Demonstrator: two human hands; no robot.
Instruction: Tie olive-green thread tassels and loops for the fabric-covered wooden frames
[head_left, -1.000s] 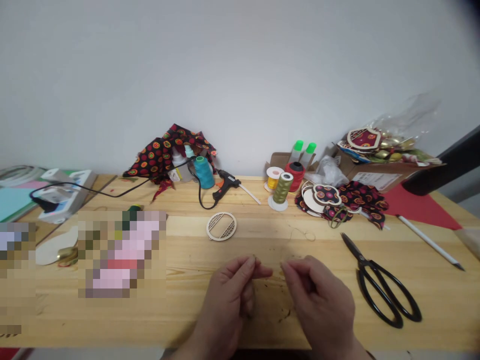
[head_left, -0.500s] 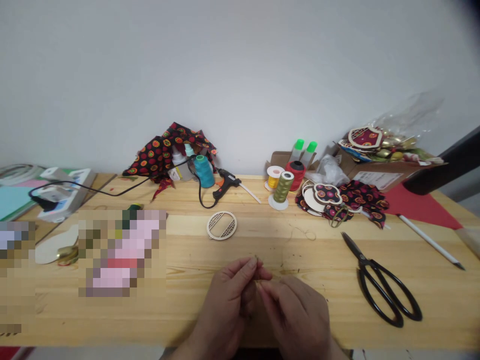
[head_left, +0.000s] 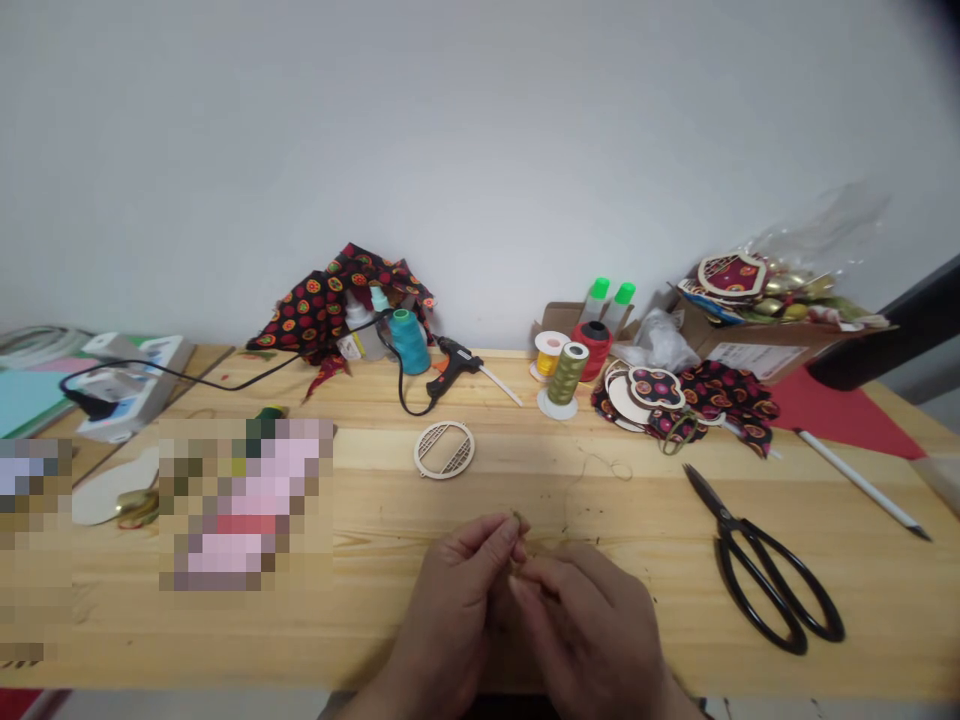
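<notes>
Both my hands are together at the near edge of the wooden table (head_left: 750,540). My left hand (head_left: 457,610) pinches a small greenish-gold piece at its fingertips. My right hand (head_left: 592,625) is closed right beside it, fingertips touching the left hand's, and a fine olive thread (head_left: 592,470) trails from them across the wood toward the olive thread spool (head_left: 564,378). What the right fingers grip is too small to make out. A round wooden lattice disc (head_left: 444,449) lies just beyond my hands.
Black scissors (head_left: 765,565) lie to the right, a white pencil (head_left: 862,485) farther right. At the back stand a glue gun (head_left: 454,365), teal spool (head_left: 409,343), yellow and red spools, patterned fabric (head_left: 337,300) and a cardboard box (head_left: 765,340) of ornaments.
My right hand moved left from a gap apart to meet my left hand's fingertips. My left hand stayed almost still.
</notes>
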